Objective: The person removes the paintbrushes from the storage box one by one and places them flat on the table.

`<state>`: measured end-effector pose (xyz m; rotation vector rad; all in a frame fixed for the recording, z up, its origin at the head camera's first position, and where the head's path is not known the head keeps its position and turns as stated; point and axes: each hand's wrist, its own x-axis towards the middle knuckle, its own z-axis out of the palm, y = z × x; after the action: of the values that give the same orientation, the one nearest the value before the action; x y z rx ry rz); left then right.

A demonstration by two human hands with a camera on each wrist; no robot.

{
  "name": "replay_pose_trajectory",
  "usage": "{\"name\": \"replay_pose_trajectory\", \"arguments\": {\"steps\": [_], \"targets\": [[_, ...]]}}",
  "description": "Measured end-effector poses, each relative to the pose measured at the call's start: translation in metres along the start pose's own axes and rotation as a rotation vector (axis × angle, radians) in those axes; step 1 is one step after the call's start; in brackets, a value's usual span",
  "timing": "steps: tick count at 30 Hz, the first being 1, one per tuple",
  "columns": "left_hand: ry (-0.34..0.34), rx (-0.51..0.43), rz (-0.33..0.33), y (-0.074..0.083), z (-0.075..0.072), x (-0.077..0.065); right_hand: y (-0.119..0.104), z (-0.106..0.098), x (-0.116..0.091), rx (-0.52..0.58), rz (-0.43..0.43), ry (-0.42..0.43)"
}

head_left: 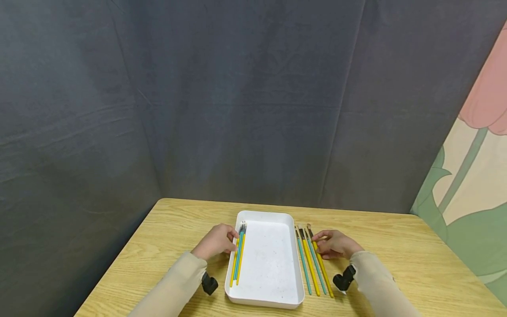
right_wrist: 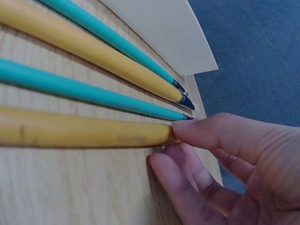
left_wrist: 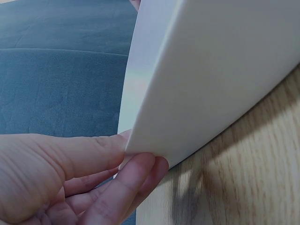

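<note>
A white tray (head_left: 273,259) lies on the wooden table, and my left hand (head_left: 218,241) pinches its left rim between thumb and fingers. The left wrist view shows that thumb (left_wrist: 101,149) at the rim and the fingertips (left_wrist: 140,166) against the outer wall. Inside the tray, along its left side, lie slim yellow and teal paintbrushes (head_left: 239,255), bristles toward the far end. My right hand (head_left: 334,243) holds the rightmost yellow paintbrush (right_wrist: 84,127) near its bristle end, thumb on top, fingers beside it. The bristles are hidden behind the thumb in the right wrist view.
Beside the tray's right wall, more paintbrushes lie in a row on the table: a teal one (head_left: 304,266), a thicker yellow one (head_left: 311,268) and another teal one (head_left: 318,268). A dark curtain (head_left: 245,110) hangs behind the table (head_left: 396,246); a flower-patterned cloth (head_left: 475,185) is at right.
</note>
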<state>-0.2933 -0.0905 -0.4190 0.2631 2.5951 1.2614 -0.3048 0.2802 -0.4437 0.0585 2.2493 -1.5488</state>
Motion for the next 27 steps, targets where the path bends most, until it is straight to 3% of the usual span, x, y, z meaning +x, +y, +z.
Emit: {"name": "replay_pose_trajectory", "arguments": {"steps": [9, 20, 27], "targets": [[0.005, -0.001, -0.006, 0.001, 0.0, 0.0, 0.002, -0.003, 0.001, 0.023, 0.006, -0.016], [0.006, 0.006, 0.013, -0.001, 0.001, 0.003, 0.007, -0.013, -0.003, 0.057, -0.053, -0.086], [0.007, 0.003, 0.018, 0.0, 0.002, 0.002, 0.006, -0.02, -0.006, 0.123, -0.121, -0.184]]}}
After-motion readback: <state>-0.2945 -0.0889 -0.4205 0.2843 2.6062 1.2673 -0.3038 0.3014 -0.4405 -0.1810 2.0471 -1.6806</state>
